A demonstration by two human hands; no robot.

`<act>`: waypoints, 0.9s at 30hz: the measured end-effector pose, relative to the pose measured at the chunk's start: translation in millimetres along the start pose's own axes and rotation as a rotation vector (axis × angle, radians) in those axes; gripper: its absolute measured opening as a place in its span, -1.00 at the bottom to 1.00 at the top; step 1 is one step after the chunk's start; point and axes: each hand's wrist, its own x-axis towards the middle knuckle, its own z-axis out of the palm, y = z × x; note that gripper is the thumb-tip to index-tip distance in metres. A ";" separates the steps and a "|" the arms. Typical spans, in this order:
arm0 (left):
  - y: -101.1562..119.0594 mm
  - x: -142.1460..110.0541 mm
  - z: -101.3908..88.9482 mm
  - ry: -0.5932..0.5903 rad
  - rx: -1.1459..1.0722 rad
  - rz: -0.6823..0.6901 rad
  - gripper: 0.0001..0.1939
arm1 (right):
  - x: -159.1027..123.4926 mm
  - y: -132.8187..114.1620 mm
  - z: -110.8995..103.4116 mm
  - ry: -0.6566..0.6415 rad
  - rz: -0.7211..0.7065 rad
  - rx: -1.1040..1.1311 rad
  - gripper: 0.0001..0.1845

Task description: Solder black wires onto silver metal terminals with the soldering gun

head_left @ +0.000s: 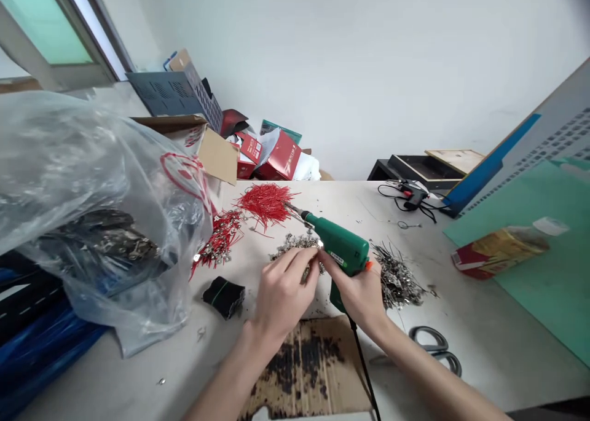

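My right hand [362, 286] is wrapped round the handle of a green soldering gun [341, 240], its thin tip pointing away to the upper left. My left hand [286, 283] is pinched closed, its fingertips almost meeting the thumb of my right hand. A small shiny metal piece [320, 244] shows at those fingertips; its exact shape is too small to tell. Behind my left hand lies a pile of small metal parts [295, 243]. Beyond the gun's tip is a heap of red wires [265, 203]. Red wires with metal ends [224, 236] lie to its left.
Scorched cardboard [304, 372] lies below my hands, crossed by the gun's black cord [366, 372]. Grey scissors [436, 347] and a pile of wired metal parts [399, 279] are at right. A black bundle [224, 297] and a big clear plastic bag [106, 163] stand left.
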 end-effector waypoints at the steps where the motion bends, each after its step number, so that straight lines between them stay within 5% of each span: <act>1: 0.4 -1.2 1.6 0.000 -0.040 -0.060 -0.83 | 0.7 1.7 -2.1 -0.017 0.010 0.010 -0.71; 7: 6.3 -5.2 6.6 -0.095 -0.541 -0.697 -0.90 | 2.3 5.4 -18.1 -0.084 0.135 0.086 -0.75; 10: 9.4 -6.9 9.8 -0.136 -0.798 -0.854 -0.82 | 3.4 4.3 -26.4 -0.116 0.187 0.120 -0.77; 27: 14.6 -11.9 9.9 -0.114 -0.786 -0.802 -0.88 | 4.9 -0.8 -35.2 -0.254 0.216 0.168 -0.76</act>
